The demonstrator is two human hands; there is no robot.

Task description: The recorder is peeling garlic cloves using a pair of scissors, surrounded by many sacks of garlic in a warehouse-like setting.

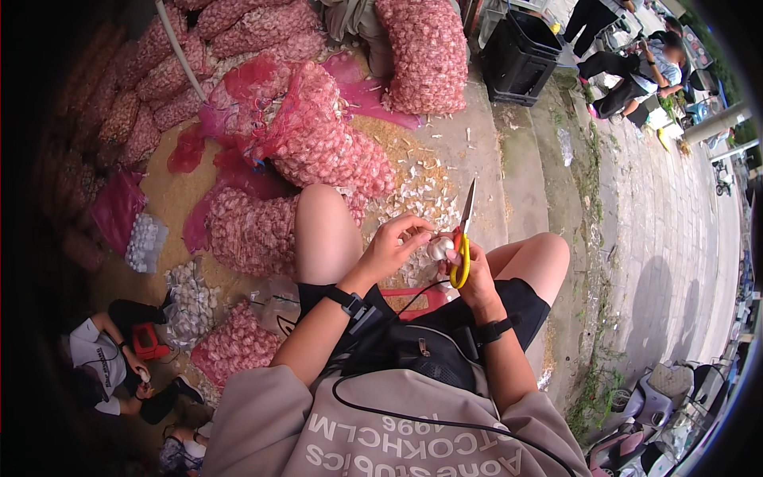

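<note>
My left hand (395, 245) grips a white garlic bulb (438, 249) between my knees. My right hand (471, 270) holds scissors with yellow handles (461, 254); their blades point up and away, just right of the bulb. Both wrists wear black bands. A black pouch (421, 354) lies on my lap with a cable running from it.
Pink mesh sacks of garlic (318, 135) are heaped ahead and to the left. Cut garlic scraps (421, 191) litter the ground. A black crate (520, 56) stands at the back. A person (107, 362) crouches lower left; others sit far right. Scooters (660, 405) are parked lower right.
</note>
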